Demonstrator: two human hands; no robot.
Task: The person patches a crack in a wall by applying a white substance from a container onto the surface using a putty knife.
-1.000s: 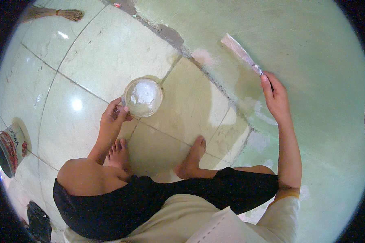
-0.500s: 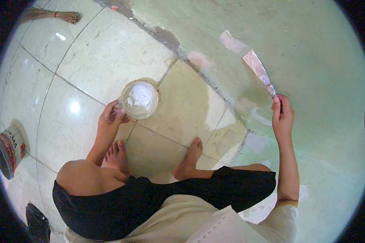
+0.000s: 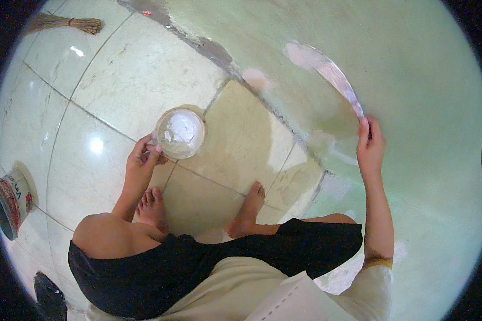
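My left hand grips the side of a round, clear container with white paste inside, held above the floor tiles. In my right hand is a putty knife, its blade bent against the pale green wall. The blade's tip meets a whitish-pink smear of putty. Another pinkish patch sits lower on the wall, close to the floor edge. Fingers of my right hand wrap the handle and hide most of it.
Large glossy tiles cover the floor up to a rough, dirty joint along the wall. A bundle of broom bristles lies at the far left. A bucket stands at the left, with a black bag-like thing nearer.
My right hand has shifted slightly up, and the putty knife's blade now bends into the smear, which looks wider and shorter. The container has moved a little left and down with the view.
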